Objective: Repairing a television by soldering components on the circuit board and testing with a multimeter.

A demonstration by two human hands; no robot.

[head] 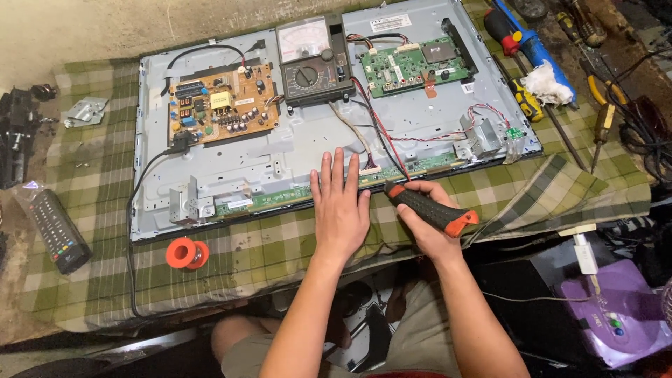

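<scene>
The landmark here is the opened flat television panel with its grey metal back (308, 140), lying face down on a green and cream checked cloth (280, 245). At the panel's near edge the left hand (339, 203) lies flat with its fingers spread, palm down, holding nothing and pressing on the panel rim and the narrow green strip board (280, 198) that runs along that edge. Just to the right of it, the right hand (427, 217) is closed around the black screwdriver handle with orange ends (430, 208), whose front end points at the strip board; the tip itself is hidden. On the panel's far left part sits a tan power board (224, 103), on its far right part a green main board (416, 66), and between them a black analogue meter with a dial (311, 59). Off the panel's near left corner lies an orange spool (187, 253), and farther left a black remote control (59, 231).
</scene>
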